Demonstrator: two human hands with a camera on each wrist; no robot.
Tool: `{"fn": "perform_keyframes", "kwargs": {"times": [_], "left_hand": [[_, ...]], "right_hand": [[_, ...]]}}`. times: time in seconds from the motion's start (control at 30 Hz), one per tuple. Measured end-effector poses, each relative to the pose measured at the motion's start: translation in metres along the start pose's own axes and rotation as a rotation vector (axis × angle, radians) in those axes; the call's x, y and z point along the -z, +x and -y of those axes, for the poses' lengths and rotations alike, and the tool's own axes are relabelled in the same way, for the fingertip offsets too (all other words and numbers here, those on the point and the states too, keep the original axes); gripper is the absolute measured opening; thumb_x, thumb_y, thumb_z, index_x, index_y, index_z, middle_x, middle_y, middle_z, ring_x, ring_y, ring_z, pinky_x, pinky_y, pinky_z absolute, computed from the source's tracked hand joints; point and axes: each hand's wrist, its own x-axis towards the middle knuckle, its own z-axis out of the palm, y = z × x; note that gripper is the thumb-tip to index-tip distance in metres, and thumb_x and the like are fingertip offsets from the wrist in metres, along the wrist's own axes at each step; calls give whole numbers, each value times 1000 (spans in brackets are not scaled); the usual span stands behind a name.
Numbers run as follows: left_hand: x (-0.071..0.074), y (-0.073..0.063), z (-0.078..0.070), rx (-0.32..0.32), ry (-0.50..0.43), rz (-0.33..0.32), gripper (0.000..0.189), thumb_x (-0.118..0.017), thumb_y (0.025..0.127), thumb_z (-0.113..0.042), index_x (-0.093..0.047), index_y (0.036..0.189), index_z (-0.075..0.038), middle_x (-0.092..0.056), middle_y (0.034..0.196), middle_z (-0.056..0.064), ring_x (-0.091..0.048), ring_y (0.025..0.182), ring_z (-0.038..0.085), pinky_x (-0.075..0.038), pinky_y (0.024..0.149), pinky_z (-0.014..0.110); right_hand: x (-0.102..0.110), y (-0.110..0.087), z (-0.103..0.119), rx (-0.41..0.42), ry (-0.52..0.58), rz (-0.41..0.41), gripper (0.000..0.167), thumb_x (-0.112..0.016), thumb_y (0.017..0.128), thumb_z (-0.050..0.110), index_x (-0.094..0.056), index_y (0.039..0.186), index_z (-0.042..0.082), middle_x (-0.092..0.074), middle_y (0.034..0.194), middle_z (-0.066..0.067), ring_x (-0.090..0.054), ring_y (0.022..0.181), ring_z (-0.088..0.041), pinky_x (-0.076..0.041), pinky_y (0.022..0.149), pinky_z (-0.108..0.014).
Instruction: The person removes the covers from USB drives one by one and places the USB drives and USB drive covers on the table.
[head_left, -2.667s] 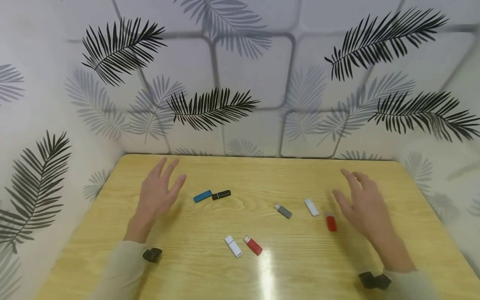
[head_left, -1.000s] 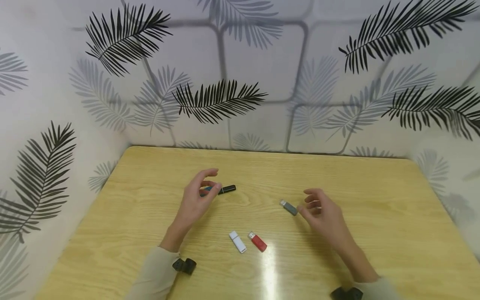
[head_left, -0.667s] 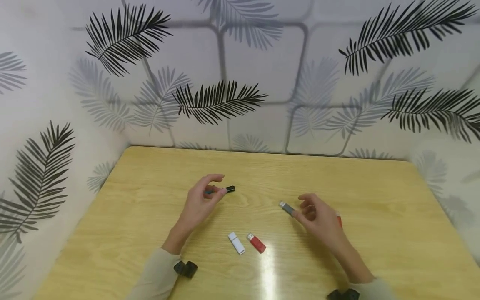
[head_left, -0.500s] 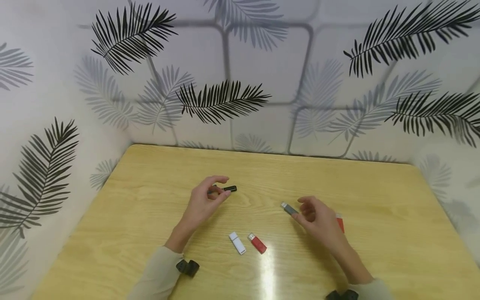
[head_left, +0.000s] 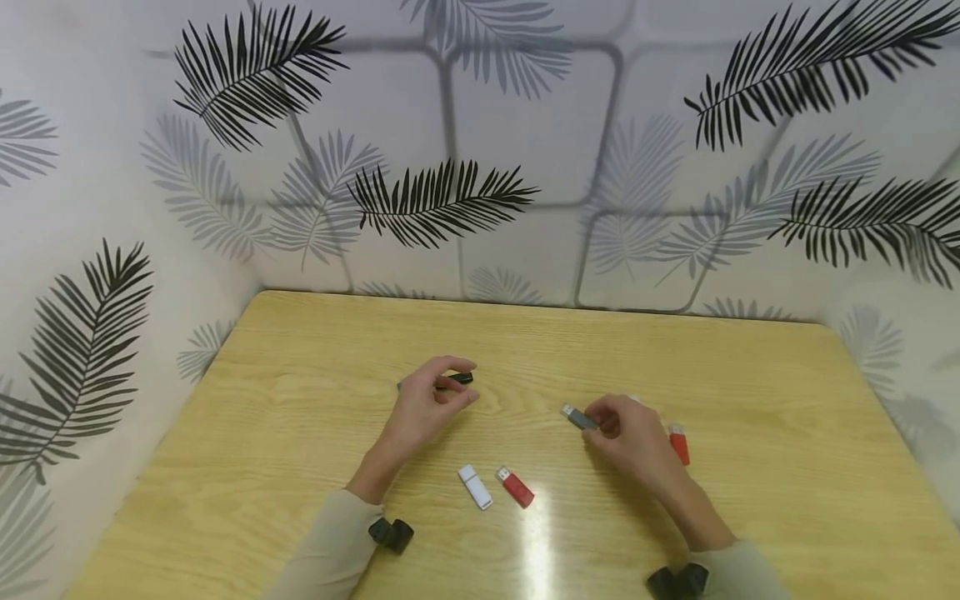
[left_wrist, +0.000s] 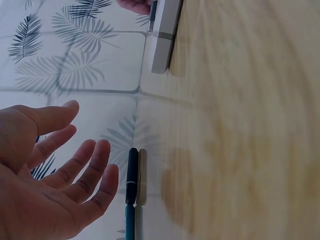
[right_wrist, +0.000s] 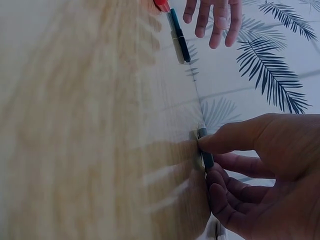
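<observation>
A grey USB stick (head_left: 577, 416) with a bare metal plug lies right of centre on the table. My right hand (head_left: 636, 440) pinches its rear end between thumb and fingers, as the right wrist view also shows on the stick (right_wrist: 207, 157). Loosely curved, my left hand (head_left: 422, 412) hovers with thumb and fingers apart and nothing between them. Beyond it lies a black USB stick (head_left: 461, 378), end to end with a blue one (left_wrist: 130, 222). In the head view the left hand covers most of the blue stick.
Nearer the person, a white USB stick (head_left: 475, 487) and a red one (head_left: 515, 487) lie side by side. Another red stick (head_left: 679, 447) sits right of the right hand, which nearly hides a second white one. A patterned wall (head_left: 517, 250) borders the table's (head_left: 300, 350) far edge.
Both hands have come inward from the table's sides. The right hand has closed its fingers on the grey USB stick; the left has drifted right, close to the black stick.
</observation>
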Motion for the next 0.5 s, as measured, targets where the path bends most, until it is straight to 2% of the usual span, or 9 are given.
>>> {"fn": "perform_keyframes", "kwargs": {"times": [0.27, 0.5], "left_hand": [[-7, 4, -4, -3, -5, 28, 35, -78, 92, -8, -68, 125, -4, -67, 124, 16, -69, 98, 25, -57, 80, 34], [-11, 7, -10, -20, -12, 61, 32, -78, 93, -9, -69, 123, -5, -67, 122, 16, -68, 96, 24, -56, 76, 33]], "right_hand": [[0, 1, 1, -16, -1, 7, 17, -76, 85, 3, -72, 101, 5, -67, 92, -4, -62, 83, -19, -54, 74, -34], [-2, 3, 3, 46, 35, -42, 20, -74, 83, -4, -71, 101, 3, -68, 94, -6, -64, 84, -20, -56, 72, -31]]}}
